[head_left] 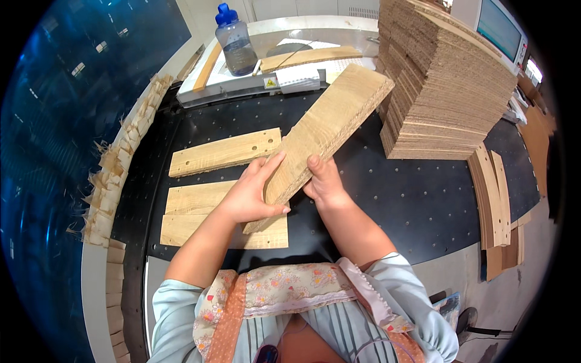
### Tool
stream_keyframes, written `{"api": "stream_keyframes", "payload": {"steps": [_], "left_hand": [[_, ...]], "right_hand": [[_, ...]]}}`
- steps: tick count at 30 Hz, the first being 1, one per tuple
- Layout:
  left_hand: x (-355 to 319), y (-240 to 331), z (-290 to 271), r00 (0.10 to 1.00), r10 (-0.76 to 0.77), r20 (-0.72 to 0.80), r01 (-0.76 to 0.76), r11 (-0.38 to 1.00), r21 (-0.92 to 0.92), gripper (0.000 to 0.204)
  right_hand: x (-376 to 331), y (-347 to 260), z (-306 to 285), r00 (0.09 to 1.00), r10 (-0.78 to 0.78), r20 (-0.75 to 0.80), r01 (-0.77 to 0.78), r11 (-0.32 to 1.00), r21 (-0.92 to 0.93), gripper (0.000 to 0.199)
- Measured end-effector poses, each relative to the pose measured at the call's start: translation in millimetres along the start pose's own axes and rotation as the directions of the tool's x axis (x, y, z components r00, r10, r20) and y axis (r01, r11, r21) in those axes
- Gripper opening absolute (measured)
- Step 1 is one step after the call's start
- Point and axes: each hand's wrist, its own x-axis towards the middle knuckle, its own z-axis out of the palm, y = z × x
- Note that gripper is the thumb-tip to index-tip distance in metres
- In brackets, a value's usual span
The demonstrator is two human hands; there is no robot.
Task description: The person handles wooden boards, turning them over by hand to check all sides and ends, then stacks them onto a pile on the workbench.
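Observation:
Both hands hold one long wooden board [330, 124], tilted up and away to the right over a black perforated table [411, 199]. My left hand [254, 193] grips its near left edge, thumb along the face. My right hand [324, 181] clasps the right edge close by. Under the hands lie flat boards: one with small holes [224, 152] farther back, a wider one [193, 212] nearer me.
A tall stack of cut boards [448, 85] rises at the right. A blue-capped water bottle [235, 41] stands on a white machine bed [290, 72] at the back. Wood offcuts [118, 169] line the left rim. Curved strips [493, 193] rest at the table's right edge.

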Motion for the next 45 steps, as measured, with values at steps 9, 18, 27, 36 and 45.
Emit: {"api": "stream_keyframes", "payload": {"steps": [9,18,27,36,45], "left_hand": [[8.3,20.5,-6.4,0.996,-0.016,-0.088,0.026,0.993,0.115,0.106],[29.3,-19.5,-34.8,0.994,0.045,-0.095,-0.029,0.987,0.159,0.097],[66.1,-204.3,-149.9,0.983,-0.184,0.0,0.162,0.865,0.475,0.097],[111.3,-313.1,-174.2,0.956,-0.291,0.048,0.193,0.739,0.645,0.083],[148.4,-293.5,-106.6,0.987,-0.067,-0.149,0.151,0.719,0.678,0.033]], "right_hand": [[-7.3,11.3,8.8,0.999,0.011,0.048,-0.014,0.998,0.057,0.07],[1.7,6.5,-4.3,0.987,0.162,0.009,-0.146,0.912,-0.384,0.074],[-81.8,-48.4,-19.7,0.845,-0.042,-0.533,-0.438,0.516,-0.736,0.05],[-190.7,-29.7,-6.8,0.772,-0.556,-0.309,-0.551,-0.343,-0.76,0.026],[-173.1,-20.6,4.6,0.813,-0.524,-0.253,-0.533,-0.498,-0.684,0.02]]}}
